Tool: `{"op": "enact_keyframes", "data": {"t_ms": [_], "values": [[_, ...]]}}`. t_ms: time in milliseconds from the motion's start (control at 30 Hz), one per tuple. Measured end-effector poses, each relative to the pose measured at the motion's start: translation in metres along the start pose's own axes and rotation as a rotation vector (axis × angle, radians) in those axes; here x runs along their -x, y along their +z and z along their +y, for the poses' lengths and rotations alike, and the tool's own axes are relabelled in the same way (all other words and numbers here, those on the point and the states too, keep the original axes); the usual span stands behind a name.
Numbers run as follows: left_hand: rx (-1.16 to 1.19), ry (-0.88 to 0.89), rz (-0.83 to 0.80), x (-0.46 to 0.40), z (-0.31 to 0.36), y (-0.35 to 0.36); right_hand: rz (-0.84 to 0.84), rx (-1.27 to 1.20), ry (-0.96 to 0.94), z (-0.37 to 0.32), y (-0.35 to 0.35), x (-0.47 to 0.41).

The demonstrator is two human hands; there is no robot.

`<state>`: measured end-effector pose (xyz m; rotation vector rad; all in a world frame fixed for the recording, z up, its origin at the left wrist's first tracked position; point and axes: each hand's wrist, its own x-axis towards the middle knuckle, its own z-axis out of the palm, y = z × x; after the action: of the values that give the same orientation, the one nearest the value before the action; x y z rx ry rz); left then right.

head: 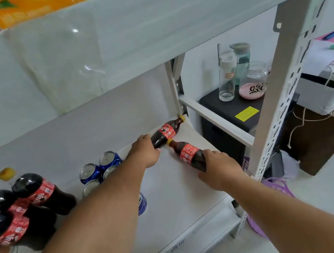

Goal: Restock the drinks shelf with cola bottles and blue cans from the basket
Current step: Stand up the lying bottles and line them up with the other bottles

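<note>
My left hand point(146, 151) grips the base of a small cola bottle point(168, 131) with a red label and yellow cap, tilted toward the shelf's back right corner. My right hand point(218, 167) grips the base of a second small cola bottle point(189, 154), whose yellow cap points at the first bottle. Both bottles are over the white shelf board point(171, 200). Several blue cans point(101, 170) stand left of my left arm. Three large cola bottles point(23, 206) stand at the far left. The purple basket point(276, 188) sits on the floor below my right arm, mostly hidden.
The shelf above point(128, 35) overhangs close over the working space. A perforated metal upright point(285, 93) stands right of my right hand. Beyond it, a black cabinet point(233, 107) carries glass bottles and a jar point(252, 85). A printer point(326, 88) is at far right.
</note>
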<state>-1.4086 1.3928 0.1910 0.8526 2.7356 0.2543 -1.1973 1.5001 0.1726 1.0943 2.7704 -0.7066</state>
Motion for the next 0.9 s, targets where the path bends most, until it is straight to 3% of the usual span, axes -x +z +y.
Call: {"op": "enact_keyframes", "data": {"t_ms": [467, 700, 800, 900], "values": [[-0.441, -0.043, -0.113, -0.033, 0.021, 0.009, -0.079, 0.055, 0.128, 0.024, -0.003, -0.013], [-0.125, -0.062, -0.167, -0.051, 0.038, 0.021, -0.027, 0.100, 0.157, 0.021, 0.002, -0.024], [-0.021, -0.063, -0.101, -0.054, 0.044, 0.032, -0.030, 0.050, 0.164, 0.018, 0.005, -0.030], [0.107, -0.097, -0.139, -0.057, 0.039, 0.029, -0.097, -0.086, 0.213, 0.017, 0.002, -0.033]]}}
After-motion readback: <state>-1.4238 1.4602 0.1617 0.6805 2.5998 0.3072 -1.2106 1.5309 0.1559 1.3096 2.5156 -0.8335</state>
